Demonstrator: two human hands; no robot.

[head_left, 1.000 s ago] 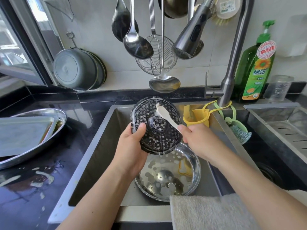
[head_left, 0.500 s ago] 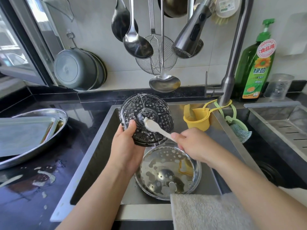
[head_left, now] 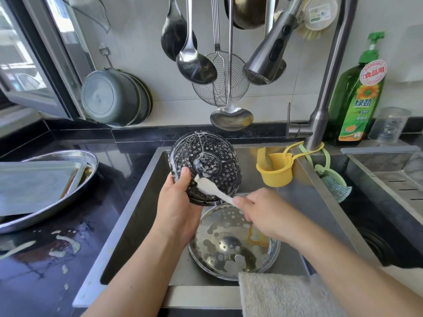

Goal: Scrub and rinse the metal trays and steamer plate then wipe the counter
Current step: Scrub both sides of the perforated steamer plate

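Over the steel sink (head_left: pixel 146 202), left hand (head_left: pixel 176 207) grips the soapy steamer plate (head_left: pixel 206 167); right hand (head_left: pixel 258 211) pinches a brush (head_left: pixel 211 191); slick suds could let the plate slip into the sink.

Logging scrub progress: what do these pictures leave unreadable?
Head view only:
- Far side of the soapy black perforated steamer plate: turned away.
- White brush bristles: pressed against the plate.
- Right hand: motion-blurred.
- Rectangular metal tray: cut off at left edge.
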